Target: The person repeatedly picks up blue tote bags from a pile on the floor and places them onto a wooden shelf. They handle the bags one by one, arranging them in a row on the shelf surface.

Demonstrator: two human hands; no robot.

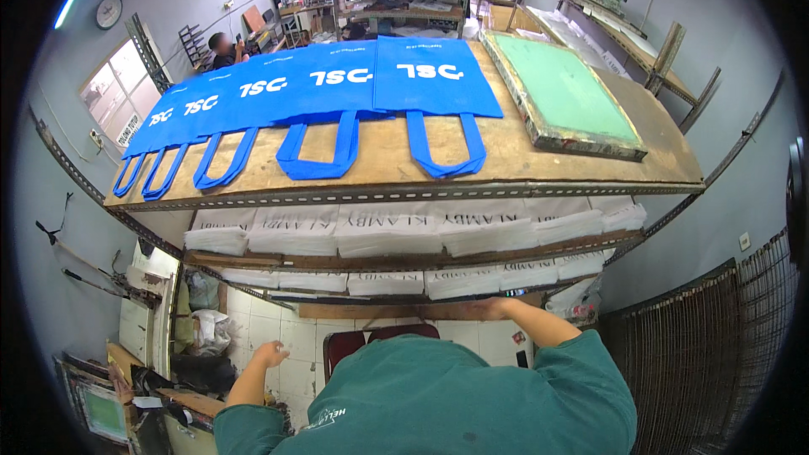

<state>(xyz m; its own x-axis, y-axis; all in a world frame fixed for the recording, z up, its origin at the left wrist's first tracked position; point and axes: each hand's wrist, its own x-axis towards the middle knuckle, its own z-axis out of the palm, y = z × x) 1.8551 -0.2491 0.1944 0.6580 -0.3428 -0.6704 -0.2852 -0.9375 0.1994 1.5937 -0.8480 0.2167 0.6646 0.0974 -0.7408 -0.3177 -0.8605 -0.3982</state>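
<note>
The left hand [270, 355], as we see it in the head view, is free and loosely curled over the pale tiled floor [299, 333], holding nothing that we can make out. The right hand [490, 308] reaches forward to the brown board [388, 312] at the bottom of the rack, just under the lower white stacks [385, 284]; its fingers are partly hidden, so we cannot tell whether it grips or only touches there. The board lies ahead of the person, beyond the dark red chair [341, 345].

Above, we see the upper white stacks [388, 232] side by side on the middle shelf. On the wooden tabletop [522, 170], five blue bags [438, 88] overlap in a row, their handles toward us and white print on each. To their right lies a green framed screen [569, 93]. Behind the table, at the far left, we see another person [224, 52]; a round clock [109, 11] hangs on the wall.
</note>
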